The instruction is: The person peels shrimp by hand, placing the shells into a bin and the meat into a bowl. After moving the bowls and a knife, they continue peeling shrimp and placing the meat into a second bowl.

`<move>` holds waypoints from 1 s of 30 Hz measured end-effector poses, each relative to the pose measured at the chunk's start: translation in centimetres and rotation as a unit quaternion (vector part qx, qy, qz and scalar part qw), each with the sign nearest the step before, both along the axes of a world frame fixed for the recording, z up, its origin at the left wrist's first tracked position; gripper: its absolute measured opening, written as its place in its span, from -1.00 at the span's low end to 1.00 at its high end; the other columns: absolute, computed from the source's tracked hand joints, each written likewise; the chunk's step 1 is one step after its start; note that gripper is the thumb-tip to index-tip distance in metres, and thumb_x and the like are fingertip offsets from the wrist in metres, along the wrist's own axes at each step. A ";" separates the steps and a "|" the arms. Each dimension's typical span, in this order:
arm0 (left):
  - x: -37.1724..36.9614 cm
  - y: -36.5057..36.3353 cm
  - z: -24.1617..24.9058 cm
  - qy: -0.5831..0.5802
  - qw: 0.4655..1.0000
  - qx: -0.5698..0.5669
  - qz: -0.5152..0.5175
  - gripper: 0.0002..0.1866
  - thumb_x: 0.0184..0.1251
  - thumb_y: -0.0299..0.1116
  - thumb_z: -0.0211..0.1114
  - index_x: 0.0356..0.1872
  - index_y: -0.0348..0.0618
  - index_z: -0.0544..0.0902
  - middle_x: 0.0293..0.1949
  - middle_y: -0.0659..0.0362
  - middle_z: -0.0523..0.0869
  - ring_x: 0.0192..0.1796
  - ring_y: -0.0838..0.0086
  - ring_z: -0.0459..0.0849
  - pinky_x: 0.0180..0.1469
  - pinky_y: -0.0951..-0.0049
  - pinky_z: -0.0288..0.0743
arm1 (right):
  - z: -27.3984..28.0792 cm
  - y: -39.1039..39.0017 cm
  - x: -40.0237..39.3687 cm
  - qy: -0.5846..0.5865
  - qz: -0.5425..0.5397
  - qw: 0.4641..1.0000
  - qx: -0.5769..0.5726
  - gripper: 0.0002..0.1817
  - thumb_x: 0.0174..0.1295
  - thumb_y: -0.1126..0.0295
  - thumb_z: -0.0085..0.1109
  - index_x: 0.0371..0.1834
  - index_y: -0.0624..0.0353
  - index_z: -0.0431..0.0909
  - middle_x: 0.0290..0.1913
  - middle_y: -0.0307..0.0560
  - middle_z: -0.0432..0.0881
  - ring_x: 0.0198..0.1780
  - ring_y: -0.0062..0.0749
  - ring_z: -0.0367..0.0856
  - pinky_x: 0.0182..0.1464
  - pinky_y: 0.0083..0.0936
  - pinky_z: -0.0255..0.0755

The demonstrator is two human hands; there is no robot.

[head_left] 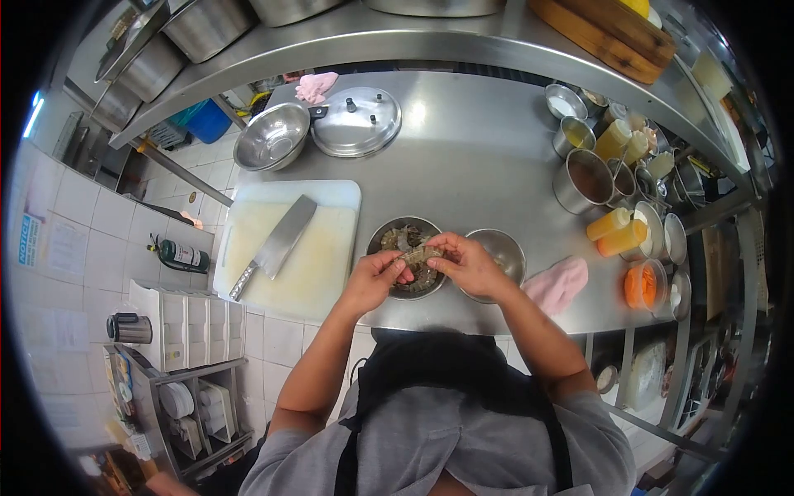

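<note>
Both of my hands pinch one greyish-brown shrimp (419,255) above a steel bowl of shrimp (405,290). My left hand (374,279) has its fingers closed on the shrimp's left end. On the other end, the fingers of my right hand (465,259) are closed too. A second steel bowl (506,252) stands just right of the first, partly hidden under my right hand and wrist; what shows of its inside is bare metal.
Left lies a white cutting board (331,240) with a cleaver (287,234). Behind are a steel colander (271,138) and a pot lid (356,122). A pink cloth (558,285), sauce bottles (622,238) and pots (584,181) stand right. A shelf (463,45) crosses above.
</note>
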State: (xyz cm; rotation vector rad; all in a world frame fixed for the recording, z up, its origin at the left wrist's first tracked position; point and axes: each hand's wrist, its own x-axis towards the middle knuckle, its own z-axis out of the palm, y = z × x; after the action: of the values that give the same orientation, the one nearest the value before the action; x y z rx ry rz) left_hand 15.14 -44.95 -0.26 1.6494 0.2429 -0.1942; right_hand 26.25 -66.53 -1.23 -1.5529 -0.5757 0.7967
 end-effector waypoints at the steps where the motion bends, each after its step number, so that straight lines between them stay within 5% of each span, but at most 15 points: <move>1: 0.0 -0.1 0.1 0.001 1.000 -0.001 -0.001 -0.76 0.66 -0.37 0.16 0.03 -0.30 0.73 -0.27 0.23 0.79 -0.15 0.57 0.67 0.06 0.49 0.54 | 0.0 -0.1 0.1 0.003 -0.011 1.000 0.008 -0.68 0.47 0.50 0.30 0.23 0.30 0.55 0.01 -0.20 0.71 0.01 -0.63 0.63 0.11 -0.57 0.54; 3: -0.1 -0.3 0.3 -0.010 0.992 -0.123 0.021 -0.75 0.67 -0.41 0.14 0.09 -0.33 0.70 -0.23 0.18 0.82 -0.12 0.52 0.70 0.10 0.45 0.57 | -0.1 -0.2 0.0 0.008 -0.021 1.000 0.016 -0.69 0.47 0.50 0.30 0.23 0.30 0.56 0.02 -0.20 0.71 0.01 -0.63 0.63 0.11 -0.58 0.54; 6: 0.1 0.0 0.4 -0.001 0.989 -0.149 0.017 -0.75 0.66 -0.42 0.15 0.07 -0.39 0.70 -0.19 0.15 0.83 -0.13 0.54 0.72 0.06 0.48 0.60 | -0.6 -0.2 -0.2 -0.048 -0.039 0.998 0.013 -0.67 0.48 0.39 0.30 0.22 0.27 0.58 -0.14 -0.19 0.71 -0.10 -0.64 0.62 -0.02 -0.57 0.53; 9: 0.3 0.0 -0.1 0.023 0.998 -0.053 -0.016 -0.77 0.65 -0.41 0.17 0.06 -0.34 0.70 -0.24 0.15 0.82 -0.17 0.50 0.72 0.03 0.45 0.61 | 0.1 0.0 -0.8 -0.101 -0.025 0.993 -0.062 -0.66 0.48 0.35 0.27 0.25 0.21 0.58 -0.13 -0.09 0.75 -0.08 -0.47 0.73 0.00 -0.47 0.58; 11: 0.3 0.0 -1.0 0.023 0.999 -0.028 -0.023 -0.78 0.65 -0.40 0.16 -0.03 -0.35 0.70 -0.29 0.16 0.81 -0.23 0.52 0.71 -0.05 0.47 0.60 | 2.4 0.3 -1.2 -0.282 -0.007 0.951 -0.129 -0.64 0.42 0.31 0.30 0.23 0.15 0.62 -0.12 0.01 0.77 -0.10 -0.17 0.77 -0.03 -0.30 0.63; 12: 0.4 0.0 -1.2 0.023 0.999 -0.002 -0.031 -0.77 0.65 -0.39 0.16 -0.12 -0.36 0.70 -0.33 0.18 0.80 -0.29 0.54 0.70 -0.13 0.48 0.60 | 1.9 0.5 -1.1 -0.283 -0.006 0.951 -0.129 -0.64 0.42 0.31 0.30 0.23 0.15 0.62 -0.12 0.01 0.77 -0.10 -0.17 0.77 -0.03 -0.30 0.63; 14: 0.5 -0.1 -1.1 0.037 0.999 0.016 -0.018 -0.74 0.64 -0.36 0.17 -0.21 -0.33 0.70 -0.39 0.17 0.78 -0.34 0.54 0.69 -0.20 0.46 0.58 | -0.2 0.9 -0.7 -0.477 -0.007 0.877 -0.062 -0.65 0.34 0.29 0.33 0.15 0.13 0.69 -0.09 0.00 0.77 -0.10 -0.01 0.75 -0.05 -0.15 0.63; 19: 0.7 -0.3 -1.2 0.062 0.990 0.130 -0.008 -0.64 0.58 -0.28 0.20 -0.44 -0.26 0.70 -0.52 0.14 0.72 -0.44 0.54 0.65 -0.32 0.37 0.52 | -0.7 1.9 -0.5 -0.581 0.055 0.807 -0.095 -0.69 0.27 0.28 0.32 0.00 0.19 0.72 -0.21 -0.07 0.78 -0.14 -0.14 0.78 -0.10 -0.20 0.65; 22: 0.7 -0.7 -1.5 0.055 0.984 0.168 -0.006 -0.66 0.49 -0.27 0.22 -0.45 -0.30 0.71 -0.53 -0.02 0.72 -0.44 0.32 0.71 -0.29 0.24 0.55 | -0.9 2.7 -1.0 -0.624 0.099 0.765 -0.128 -0.74 0.23 0.32 0.26 -0.12 0.28 0.69 -0.30 -0.04 0.78 -0.21 -0.16 0.81 -0.17 -0.24 0.67; 24: 0.8 -0.6 -3.1 0.016 0.969 0.245 -0.029 -0.71 0.43 -0.30 0.22 -0.34 -0.36 0.72 -0.42 -0.20 0.73 -0.33 -0.02 0.76 -0.19 0.08 0.58 | -1.6 3.2 -1.1 -0.644 0.125 0.739 -0.152 -0.77 0.21 0.35 0.23 -0.19 0.30 0.67 -0.35 0.00 0.77 -0.26 -0.16 0.81 -0.23 -0.26 0.68; 25: 0.8 -0.6 -3.7 0.015 0.969 0.245 -0.028 -0.71 0.43 -0.30 0.22 -0.34 -0.36 0.72 -0.42 -0.20 0.73 -0.33 -0.02 0.76 -0.19 0.08 0.58 | -2.2 3.3 -1.2 -0.654 0.136 0.729 -0.154 -0.81 0.21 0.38 0.20 -0.25 0.30 0.65 -0.37 0.03 0.77 -0.30 -0.14 0.82 -0.26 -0.25 0.68; 27: 0.6 -0.7 -4.5 -0.048 0.951 0.303 -0.027 -0.72 0.43 -0.39 0.13 -0.37 -0.39 0.70 -0.58 0.00 0.71 -0.49 0.31 0.74 -0.33 0.23 0.57 | -3.4 3.7 -1.3 -0.663 0.146 0.717 -0.156 -0.84 0.20 0.40 0.18 -0.30 0.29 0.62 -0.38 0.06 0.77 -0.33 -0.12 0.82 -0.29 -0.24 0.68; 30: 0.5 -0.5 -4.7 -0.047 0.954 0.296 -0.016 -0.72 0.42 -0.38 0.12 -0.35 -0.41 0.70 -0.55 -0.05 0.74 -0.48 0.23 0.77 -0.31 0.19 0.60 | -4.3 4.2 -1.6 -0.666 0.143 0.712 -0.173 -0.84 0.17 0.36 0.22 -0.29 0.24 0.60 -0.41 0.00 0.75 -0.33 -0.18 0.81 -0.27 -0.28 0.67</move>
State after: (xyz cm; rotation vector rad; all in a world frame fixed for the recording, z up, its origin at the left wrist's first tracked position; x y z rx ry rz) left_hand 15.62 -45.41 -4.95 2.2540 0.2139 -0.0666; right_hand 24.64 -62.32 -5.56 -2.2958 -1.8255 -0.2121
